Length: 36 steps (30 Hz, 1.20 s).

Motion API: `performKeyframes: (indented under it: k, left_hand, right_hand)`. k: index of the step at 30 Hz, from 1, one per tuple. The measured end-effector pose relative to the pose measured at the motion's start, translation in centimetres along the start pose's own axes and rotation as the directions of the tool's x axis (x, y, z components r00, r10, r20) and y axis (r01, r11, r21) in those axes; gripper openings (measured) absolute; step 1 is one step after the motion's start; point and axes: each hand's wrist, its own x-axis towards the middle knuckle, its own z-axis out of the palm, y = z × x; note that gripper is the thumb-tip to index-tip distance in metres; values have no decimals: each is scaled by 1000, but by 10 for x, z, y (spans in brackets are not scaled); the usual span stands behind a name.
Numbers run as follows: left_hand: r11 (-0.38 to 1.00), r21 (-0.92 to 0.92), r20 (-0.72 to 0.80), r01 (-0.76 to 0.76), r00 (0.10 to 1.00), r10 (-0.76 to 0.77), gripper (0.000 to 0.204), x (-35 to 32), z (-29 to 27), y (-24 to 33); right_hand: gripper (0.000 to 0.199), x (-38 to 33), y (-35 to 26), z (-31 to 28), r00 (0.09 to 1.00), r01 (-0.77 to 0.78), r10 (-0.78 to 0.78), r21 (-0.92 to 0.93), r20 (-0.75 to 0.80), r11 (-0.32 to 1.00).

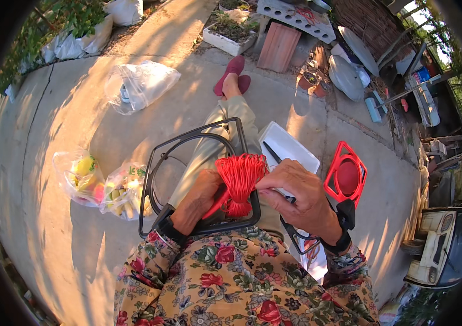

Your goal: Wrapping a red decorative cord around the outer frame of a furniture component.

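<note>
A thick bundle of red cord (242, 176) hangs over my lap, gathered tight near its lower end. My left hand (205, 191) is closed around its left side, with a flat red piece (217, 205) showing below the fingers. At the bundle's right edge, my right hand (295, 191) is closed in a pinch against the strands; its fingertips are partly hidden. Beneath the cord, a black plastic frame (157, 157) with a round ring inside rests across my legs. Another dark frame (296, 239) shows partly under my right wrist.
Right of my legs are a white foam tray (291, 141) with a dark slim tool (272, 152) and a red frame (346, 174). Plastic bags of colourful items (125, 190) lie left; a clear bag (141, 87) lies farther ahead. Planters (231, 41) and a parked vehicle (437, 247) stand beyond.
</note>
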Motion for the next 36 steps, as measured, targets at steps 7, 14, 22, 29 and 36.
performKeyframes:
  k: [7,14,22,29,36]
  left_hand:
    - [1000,16,-22,-23,999,24,22,8,1,-4]
    - [998,-57,-11,-24,1000,23,22,11,5,-1]
    - [1000,18,-13,-18,1000,18,18,-8,2,-1]
    - [995,93,-4,30,1000,-30,17,-15,11,-3]
    - [996,81,26,26,999,-28,18,-25,19,5]
  right_hand:
    - [26,-88,61,49,754,-586,654,389,-59,711]
    - [40,-75,47,108,864,-452,492,600,110,660]
    - [36,-105,42,66,723,-595,673,638,157,489]
    - [41,-129,67,74,668,-308,711,951,218,-2]
    - [37,-120,70,73,581,89,812,987,60,-137]
